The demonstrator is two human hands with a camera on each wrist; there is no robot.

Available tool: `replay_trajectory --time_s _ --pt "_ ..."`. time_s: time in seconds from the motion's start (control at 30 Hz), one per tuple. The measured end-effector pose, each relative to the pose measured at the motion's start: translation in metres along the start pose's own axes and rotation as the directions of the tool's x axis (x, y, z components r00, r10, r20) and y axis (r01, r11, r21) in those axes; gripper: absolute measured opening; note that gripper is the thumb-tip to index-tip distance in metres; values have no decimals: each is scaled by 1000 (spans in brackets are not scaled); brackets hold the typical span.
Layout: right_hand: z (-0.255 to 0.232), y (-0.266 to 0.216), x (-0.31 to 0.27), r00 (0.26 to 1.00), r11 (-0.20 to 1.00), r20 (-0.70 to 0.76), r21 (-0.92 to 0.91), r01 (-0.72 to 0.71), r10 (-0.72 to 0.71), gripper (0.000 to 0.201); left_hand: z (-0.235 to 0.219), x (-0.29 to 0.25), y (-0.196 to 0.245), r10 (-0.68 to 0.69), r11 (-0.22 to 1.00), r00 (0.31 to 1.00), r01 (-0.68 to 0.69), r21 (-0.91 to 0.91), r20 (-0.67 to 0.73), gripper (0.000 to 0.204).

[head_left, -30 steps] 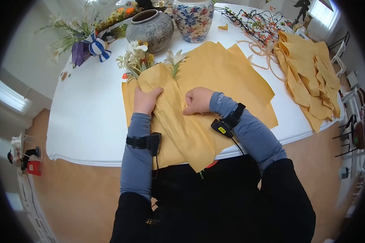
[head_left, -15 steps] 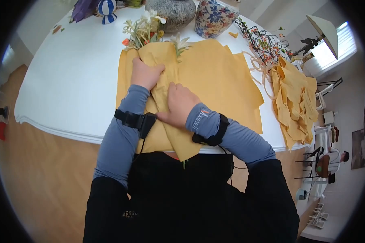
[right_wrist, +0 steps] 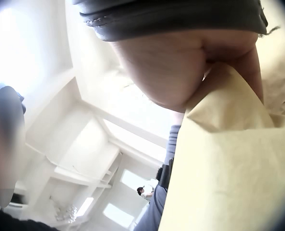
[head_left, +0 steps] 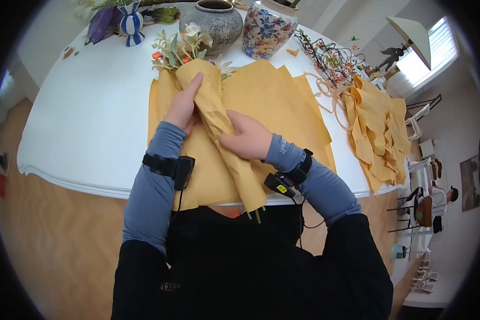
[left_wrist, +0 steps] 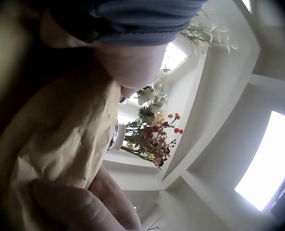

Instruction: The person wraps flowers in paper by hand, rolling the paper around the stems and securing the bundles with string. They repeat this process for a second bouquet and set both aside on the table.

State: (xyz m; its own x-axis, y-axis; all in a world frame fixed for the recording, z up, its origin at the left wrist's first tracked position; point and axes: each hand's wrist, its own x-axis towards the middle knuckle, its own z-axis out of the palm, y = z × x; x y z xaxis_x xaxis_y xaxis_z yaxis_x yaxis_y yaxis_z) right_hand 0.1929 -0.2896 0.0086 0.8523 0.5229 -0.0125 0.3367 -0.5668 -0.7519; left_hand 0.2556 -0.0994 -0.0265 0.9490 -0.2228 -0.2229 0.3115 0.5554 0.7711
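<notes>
As you look down over the white counter point(head_left: 80, 117), a purple bundle point(head_left: 104, 25) lies at the far left, just beside a striped vase point(head_left: 130, 24). Next come pale and orange flowers point(head_left: 181, 48), sticking out of the upper end of your yellow paper roll point(head_left: 218, 112). Your left hand point(head_left: 184, 106) grips that end, thumb on top, while the grey pot point(head_left: 210, 26) stands behind the flowers. The roll slants down to the right over flat sheets point(head_left: 274, 96), and green stems point(head_left: 258, 215) poke out of its lower end, past the counter's near edge. Your right hand point(head_left: 248, 137) grips the roll's middle from the right, thumb and fingers round it. Beyond, a floral vase point(head_left: 268, 32) stands upright. Farther right you have berry branches point(head_left: 333, 61), a looped ribbon point(head_left: 325, 96) and a crumpled paper pile point(head_left: 378, 133) near the counter's right edge.
</notes>
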Motion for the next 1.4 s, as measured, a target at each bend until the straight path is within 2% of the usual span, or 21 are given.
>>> replay_trajectory --time_s 0.03,0.07,0.1,0.17,0.2,0.27,0.33,0.37,0.4,0.47,0.5,0.57,0.6,0.7,0.77,0.9,1.0,1.07,1.13,1.27,1.4 --pt "-2 4 -1 998 984 54 174 -40 31 50 3 -2 0 11 1000 1000 -11 3 6 54" --pt "-4 5 -3 992 936 115 341 -89 52 52 5 -4 -1 24 995 997 -17 -101 68 52" --pt "-6 4 -5 993 938 109 339 -78 43 52 5 -5 -3 43 979 991 -17 -203 129 50" --pt "-11 1 -7 985 853 168 510 -110 27 54 5 -5 -6 65 965 982 -17 -260 176 50" --pt "-10 3 -7 987 854 161 510 -99 19 54 5 -4 -7 83 947 971 -8 -321 222 50" --pt "-9 13 -4 981 729 193 671 -134 2 55 5 -4 -7 130 939 965 -46 -341 228 52" --pt "-14 18 -4 976 675 218 717 -175 21 56 5 -5 -5 181 929 957 -89 -359 229 53" --pt "-16 20 -4 966 614 252 755 -228 49 56 5 -6 -5 181 919 954 -78 -387 238 53" --pt "-17 22 -4 967 615 251 758 -219 35 56 3 -5 -4 181 908 952 -65 -415 247 53" --pt "-17 27 -4 961 397 275 883 -251 -3 56 -3 -1 -5 158 909 960 -50 -413 233 54" --pt "-17 30 -4 961 400 275 883 -247 -14 56 -6 1 -5 127 907 967 -24 -420 220 56" --pt "-16 36 -6 962 286 264 929 -234 -70 56 -6 2 -4 138 907 970 -43 -419 200 57" --pt "-16 38 -7 960 291 268 928 -234 -80 56 -3 0 -2 143 905 973 -54 -422 182 59" --pt "-18 41 -9 957 237 268 942 -238 -106 59 6 -5 -3 230 918 942 -127 -375 244 63" --pt "-18 42 -9 941 177 281 952 -249 -189 63 5 -5 -4 264 916 928 -157 -369 262 64" --pt "-13 54 -9 933 187 326 937 -296 -154 66 3 -6 0 310 904 927 -218 -367 212 71" --pt "-10 54 -9 921 139 310 949 -284 -236 66 7 -12 9 358 868 920 -266 -420 157 76" --pt "-5 60 -9 934 114 320 946 -305 -158 62 9 -14 12 361 853 923 -270 -447 131 78" --pt "6 81 -5 931 56 333 943 -328 -153 59 7 -17 11 387 841 905 -268 -470 178 80" --pt "9 52 -3 904 -113 386 906 -409 -182 55 -11 -14 -4 389 859 883 -245 -449 263 88" --pt "13 33 -5 869 -168 417 867 -468 -267 57 -19 -15 -7 482 834 789 -279 -476 381 99"
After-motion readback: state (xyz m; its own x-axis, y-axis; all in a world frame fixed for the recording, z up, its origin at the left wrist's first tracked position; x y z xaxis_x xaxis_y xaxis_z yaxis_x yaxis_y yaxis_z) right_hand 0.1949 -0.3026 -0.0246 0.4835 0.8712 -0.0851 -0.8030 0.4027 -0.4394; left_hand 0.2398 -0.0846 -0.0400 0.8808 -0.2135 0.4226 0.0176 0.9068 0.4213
